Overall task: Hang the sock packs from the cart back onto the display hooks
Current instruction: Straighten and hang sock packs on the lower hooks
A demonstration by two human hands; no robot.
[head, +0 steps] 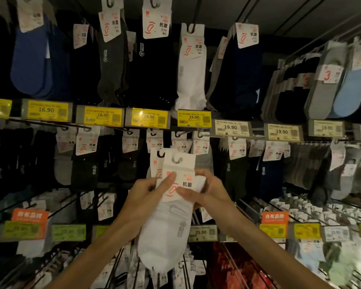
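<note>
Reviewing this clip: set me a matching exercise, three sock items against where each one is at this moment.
Items:
1. nearest white sock pack
2. top-row white sock pack
3. light blue socks

Places:
A. far right of the upper row
B. gripped by the left hand and right hand
C. hanging above a yellow 16.90 tag

Pairs: 1-B, 2-C, 3-A.

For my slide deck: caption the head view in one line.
Left hand and right hand hold a white sock pack before racks of hanging socks.
</note>
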